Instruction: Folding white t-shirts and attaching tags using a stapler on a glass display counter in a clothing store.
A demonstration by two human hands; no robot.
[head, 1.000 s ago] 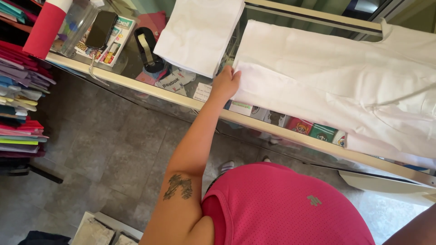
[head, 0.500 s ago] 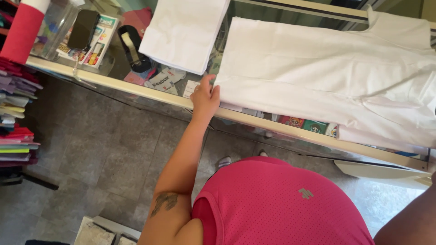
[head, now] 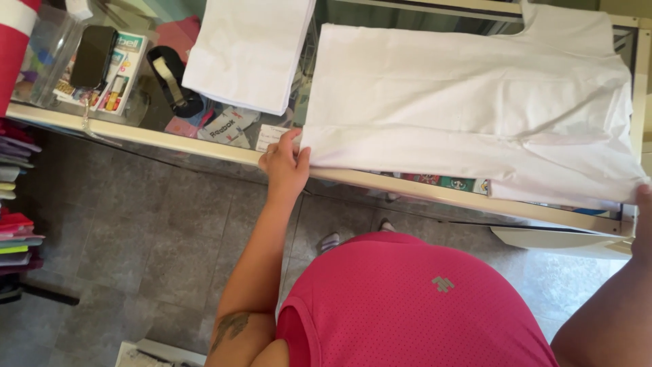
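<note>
A white garment (head: 468, 112) lies spread flat on a glass counter (head: 149, 136). My left hand (head: 284, 163) pinches the garment's near left corner at the counter's front edge. My right hand (head: 642, 221) is at the far right edge of the view by the garment's near right corner; only part of it shows, and its fingers are hidden. A second folded white cloth (head: 248, 51) rests to the left of the garment.
A black tape dispenser (head: 173, 85), a dark phone (head: 94, 54) on a printed booklet and a clear container (head: 44, 58) stand on the counter's left part. Stacks of folded coloured clothes (head: 17, 204) sit at the far left. Grey tiled floor (head: 136, 251) lies below.
My left hand slid from on top of the garment's left edge down to its near left corner and now pinches it. The view shifted, bringing the counter closer.
</note>
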